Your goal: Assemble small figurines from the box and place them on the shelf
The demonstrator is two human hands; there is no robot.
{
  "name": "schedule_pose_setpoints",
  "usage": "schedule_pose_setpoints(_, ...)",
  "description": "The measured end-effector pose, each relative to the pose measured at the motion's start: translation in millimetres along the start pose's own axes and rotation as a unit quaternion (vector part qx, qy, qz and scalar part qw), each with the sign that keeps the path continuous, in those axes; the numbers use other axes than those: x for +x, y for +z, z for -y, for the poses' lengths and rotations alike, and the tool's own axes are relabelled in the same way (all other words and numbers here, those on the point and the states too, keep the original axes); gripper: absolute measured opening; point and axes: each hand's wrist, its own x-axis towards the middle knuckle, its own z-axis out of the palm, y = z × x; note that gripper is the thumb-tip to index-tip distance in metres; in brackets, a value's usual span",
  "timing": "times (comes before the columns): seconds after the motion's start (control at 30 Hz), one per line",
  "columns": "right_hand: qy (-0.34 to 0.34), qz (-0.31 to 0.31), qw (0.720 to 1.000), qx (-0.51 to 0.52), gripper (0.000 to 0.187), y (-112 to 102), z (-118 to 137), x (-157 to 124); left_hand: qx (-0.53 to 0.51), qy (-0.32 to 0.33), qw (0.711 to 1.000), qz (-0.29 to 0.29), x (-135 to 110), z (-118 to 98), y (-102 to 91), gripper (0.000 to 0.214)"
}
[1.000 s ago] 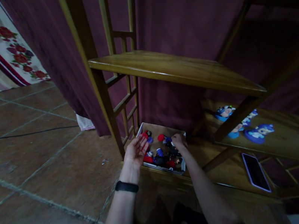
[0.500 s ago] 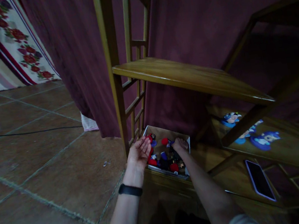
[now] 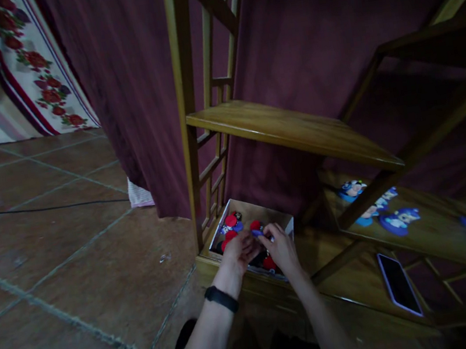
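Note:
An open cardboard box (image 3: 287, 223) holds several small red, purple and black figurines, a red one (image 3: 230, 220) among them near the left side. Over its front part, my left hand (image 3: 240, 250) is held palm up, its fingers loosely extended beside my right hand. My right hand (image 3: 280, 246) pinches a small purple-based figurine (image 3: 257, 232) between thumb and fingers. Most of the figurine's shape is hidden by the fingers. Both hands almost meet above the contents and cover part of them.
The box stands on the low ledge of a wooden shelf unit, below a wooden shelf board (image 3: 288, 130). To the right lie a phone (image 3: 399, 284) and several blue figurines (image 3: 401, 221). A purple curtain (image 3: 132, 96) hangs behind; a dark cable (image 3: 44, 208) crosses the tiled floor.
My right hand has lifted from the box's right side towards the middle with a purple-based figurine. My left hand has moved right and closer to it. The view has shifted slightly.

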Motion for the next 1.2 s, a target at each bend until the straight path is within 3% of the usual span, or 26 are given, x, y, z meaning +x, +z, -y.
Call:
schedule_pose_setpoints(0.17,-0.030,0.014,0.999,0.037,0.011,-11.5,22.2,-26.0,0.009,0.050,0.998,0.037,-1.7,11.5,3.8,0.013)
schedule_pose_setpoints(0.27,0.070,-0.002,0.978,0.195,0.022,-6.4,9.8,-21.9,-0.003,0.058,0.998,0.028,1.0,9.0,0.8,0.023)
schedule_pose_setpoints(0.33,0.194,-0.018,0.922,0.334,0.033,-1.8,-3.9,-16.2,-0.004,0.064,0.998,0.011,3.8,6.1,-1.8,0.023)
schedule_pose_setpoints(0.43,0.327,-0.019,0.784,0.527,0.024,2.2,-19.0,-9.7,0.005,0.072,0.997,0.021,6.9,4.6,-2.9,0.019)
schedule_pose_setpoints(0.5,0.341,-0.012,0.704,0.623,0.011,2.3,-20.2,-8.3,0.010,0.072,0.997,0.037,6.9,6.4,-1.0,0.017)
schedule_pose_setpoints(0.57,0.314,-0.006,0.664,0.678,0.009,1.1,-15.6,-8.9,0.015,0.065,0.997,0.049,5.1,9.5,2.5,0.015)
schedule_pose_setpoints(0.6,0.292,-0.004,0.664,0.689,0.011,0.3,-12.4,-9.5,0.018,0.062,0.996,0.054,3.8,11.2,4.4,0.014)
schedule_pose_setpoints(0.67,0.253,-0.005,0.699,0.669,0.016,-0.8,-7.2,-10.7,0.020,0.064,0.996,0.064,0.7,13.8,8.1,0.013)
schedule_pose_setpoints(0.83,0.172,-0.040,0.878,0.445,0.021,2.2,-11.8,-9.5,0.035,0.095,0.991,0.089,-3.9,16.6,11.8,0.011)
schedule_pose_setpoints(0.9,0.133,-0.061,0.921,0.362,0.020,4.6,-16.2,-8.1,0.035,0.101,0.989,0.097,-3.4,17.2,11.0,0.009)
schedule_pose_setpoints(1.0,0.099,-0.064,0.945,0.305,0.021,6.4,-17.6,-7.4,0.034,0.101,0.989,0.102,-1.3,18.5,9.4,0.010)
schedule_pose_setpoints(1.2,0.083,-0.071,0.955,0.276,0.024,5.1,-12.0,-7.4,0.048,0.117,0.988,0.090,-0.1,19.7,9.3,0.016)
